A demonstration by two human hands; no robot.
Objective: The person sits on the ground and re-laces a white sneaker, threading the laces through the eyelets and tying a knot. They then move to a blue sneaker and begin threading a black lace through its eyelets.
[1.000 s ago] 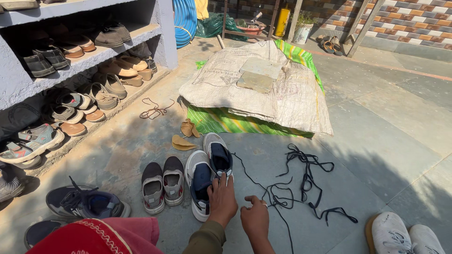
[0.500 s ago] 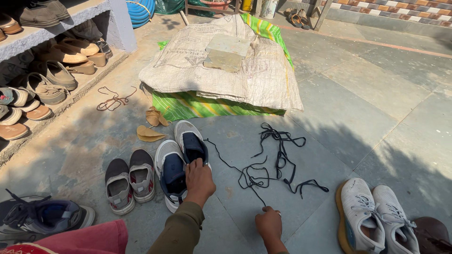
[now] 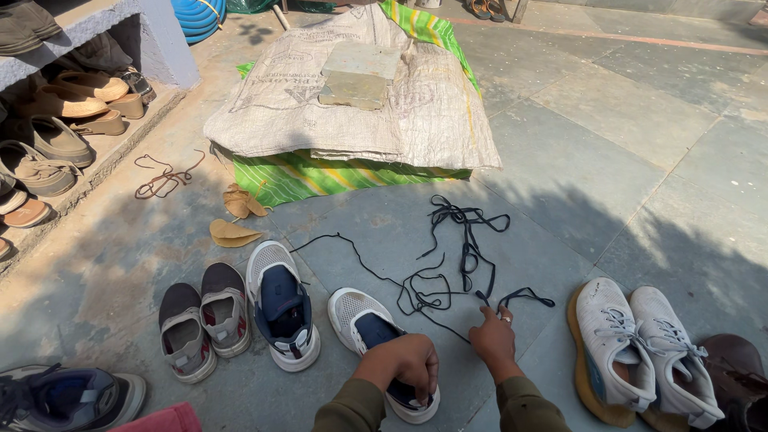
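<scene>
Underhand, mesh sneaker (image 3: 364, 326); thin black lace (image 3: 448, 276)

A white sneaker (image 3: 376, 340) with a navy lining, black laces (image 3: 456, 264) tangled across grey stone paving (image 3: 624, 160), and a green cloth (image 3: 320, 178) striped yellow and orange beneath a beige printed sack (image 3: 416, 104). Nearby: white sneakers (image 3: 640, 352) with tan soles, grey slip-ons (image 3: 204, 316), a brown lace (image 3: 164, 176).

Grey stone paving (image 3: 640, 144) carries several pairs of shoes, among them white trainers (image 3: 632, 352) and navy-lined sneakers (image 3: 280, 304). Tangled black laces (image 3: 456, 264) sprawl near a sack-covered bundle (image 3: 360, 104); brown insoles (image 3: 232, 232) lie beside it.
</scene>
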